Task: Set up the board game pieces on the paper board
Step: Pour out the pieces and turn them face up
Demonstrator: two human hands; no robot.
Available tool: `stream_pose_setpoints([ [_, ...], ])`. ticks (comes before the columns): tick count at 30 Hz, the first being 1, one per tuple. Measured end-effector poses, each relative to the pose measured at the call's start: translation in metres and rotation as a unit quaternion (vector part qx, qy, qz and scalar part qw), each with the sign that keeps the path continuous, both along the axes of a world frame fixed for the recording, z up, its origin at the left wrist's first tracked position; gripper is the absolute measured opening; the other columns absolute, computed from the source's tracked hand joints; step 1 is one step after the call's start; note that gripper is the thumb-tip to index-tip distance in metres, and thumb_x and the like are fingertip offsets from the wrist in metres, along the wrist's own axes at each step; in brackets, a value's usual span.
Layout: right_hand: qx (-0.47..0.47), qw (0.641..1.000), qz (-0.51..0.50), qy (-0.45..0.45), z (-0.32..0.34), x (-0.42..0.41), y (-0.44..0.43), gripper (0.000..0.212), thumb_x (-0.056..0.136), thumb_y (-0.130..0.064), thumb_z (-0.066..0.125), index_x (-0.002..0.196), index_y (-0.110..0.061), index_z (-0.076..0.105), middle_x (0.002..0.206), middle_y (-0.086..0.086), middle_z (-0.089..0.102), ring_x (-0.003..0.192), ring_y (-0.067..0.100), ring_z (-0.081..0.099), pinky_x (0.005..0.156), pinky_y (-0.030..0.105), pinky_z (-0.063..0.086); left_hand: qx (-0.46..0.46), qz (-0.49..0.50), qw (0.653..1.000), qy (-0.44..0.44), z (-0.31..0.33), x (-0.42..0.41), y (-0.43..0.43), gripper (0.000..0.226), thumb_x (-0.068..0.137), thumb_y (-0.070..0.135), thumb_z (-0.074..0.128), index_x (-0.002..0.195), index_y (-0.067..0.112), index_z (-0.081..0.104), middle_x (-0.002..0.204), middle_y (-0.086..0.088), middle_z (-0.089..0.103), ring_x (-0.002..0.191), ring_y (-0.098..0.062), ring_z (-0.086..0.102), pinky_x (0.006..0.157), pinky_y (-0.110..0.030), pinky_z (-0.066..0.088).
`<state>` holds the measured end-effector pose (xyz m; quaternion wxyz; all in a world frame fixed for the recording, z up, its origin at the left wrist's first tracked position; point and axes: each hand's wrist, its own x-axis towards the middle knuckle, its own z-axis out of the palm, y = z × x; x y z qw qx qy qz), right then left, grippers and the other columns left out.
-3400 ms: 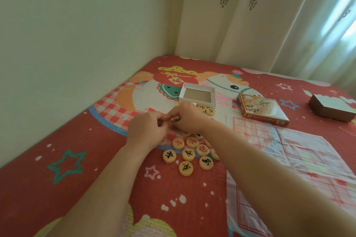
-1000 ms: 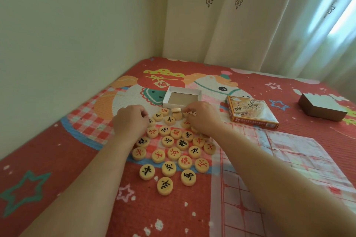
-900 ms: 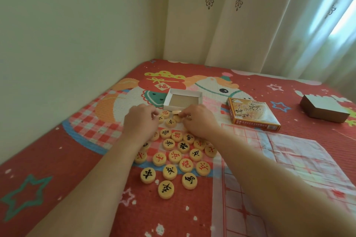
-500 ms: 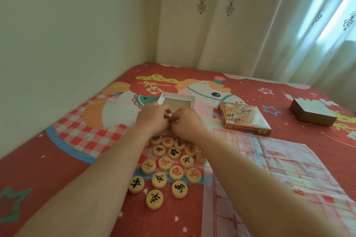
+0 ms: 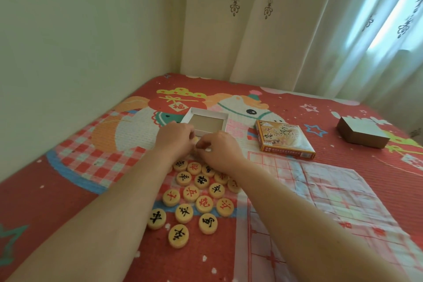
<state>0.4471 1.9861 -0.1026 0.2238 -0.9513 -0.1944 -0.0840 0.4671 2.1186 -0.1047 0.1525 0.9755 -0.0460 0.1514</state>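
Several round wooden game pieces [image 5: 196, 197] with red or black characters lie face up in a cluster on the red bedspread, left of the paper board [image 5: 325, 192]. The board carries a red grid and has no pieces on it. My left hand [image 5: 174, 140] and my right hand [image 5: 220, 151] meet at the far end of the cluster, just in front of the white box tray [image 5: 225, 121]. Fingers of both hands are curled, and each pinches a piece [image 5: 195, 139] in the small gap between them. The pieces under my hands are hidden.
The printed game box lid [image 5: 283, 142] lies at the board's far corner. A brown cardboard box [image 5: 362, 135] sits at the far right. A wall runs along the bed's left side and curtains hang behind it.
My hands have come together from apart and now meet at the far end of the cluster, by the tray. The face-up pieces near me have stayed in place.
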Motion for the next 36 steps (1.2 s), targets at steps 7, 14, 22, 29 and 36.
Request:
stream_pose_setpoints([
  [7, 0.054, 0.997, -0.05, 0.028, -0.004, -0.002, -0.004, 0.02, 0.087, -0.013, 0.049, 0.095, -0.017, 0.067, 0.097, 0.004, 0.067, 0.092, 0.022, 0.058, 0.07, 0.029, 0.045, -0.085, 0.011, 0.996, -0.017, -0.004, -0.008, 0.014, 0.025, 0.09, 0.021, 0.05, 0.109, 0.017, 0.067, 0.088, -0.003, 0.067, 0.078, -0.018, 0.057, 0.064, -0.026, 0.041],
  [14, 0.081, 0.993, -0.077, 0.033, 0.003, 0.0, -0.01, 0.015, 0.085, -0.012, 0.056, 0.09, -0.016, 0.069, 0.095, 0.001, 0.068, 0.088, 0.017, 0.059, 0.069, 0.027, 0.047, -0.084, 0.051, 0.995, -0.015, -0.009, -0.004, 0.02, 0.016, 0.086, 0.021, 0.057, 0.085, 0.017, 0.073, 0.089, -0.002, 0.067, 0.093, -0.022, 0.057, 0.07, -0.032, 0.047],
  [22, 0.086, 0.99, -0.014, 0.113, 0.016, -0.013, -0.055, 0.018, 0.087, -0.011, 0.059, 0.102, -0.014, 0.068, 0.094, -0.006, 0.06, 0.08, 0.002, 0.053, 0.063, 0.008, 0.036, -0.113, 0.018, 0.993, -0.038, -0.004, -0.038, 0.035, 0.02, 0.087, 0.023, 0.058, 0.097, 0.013, 0.073, 0.1, -0.006, 0.067, 0.099, -0.024, 0.056, 0.08, -0.033, 0.043],
  [29, -0.022, 0.999, 0.016, 0.032, 0.011, -0.05, -0.064, 0.021, 0.085, -0.017, 0.063, 0.105, -0.019, 0.066, 0.099, -0.003, 0.051, 0.08, 0.012, 0.05, 0.072, 0.025, 0.041, -0.067, 0.009, 0.995, -0.072, -0.006, -0.101, 0.059, 0.018, 0.085, 0.022, 0.063, 0.098, 0.013, 0.073, 0.101, -0.01, 0.062, 0.099, -0.026, 0.051, 0.075, -0.028, 0.034],
  [36, -0.052, 0.995, 0.071, 0.05, 0.011, -0.084, -0.066, 0.015, 0.081, -0.023, 0.068, 0.095, -0.019, 0.068, 0.088, -0.009, 0.049, 0.067, -0.002, 0.045, 0.067, 0.016, 0.037, -0.085, -0.079, 0.993, -0.006, -0.013, -0.183, 0.057, 0.048, 0.07, 0.057, 0.062, 0.101, 0.022, 0.071, 0.093, 0.01, 0.057, 0.085, -0.007, 0.051, 0.072, -0.022, 0.037],
])
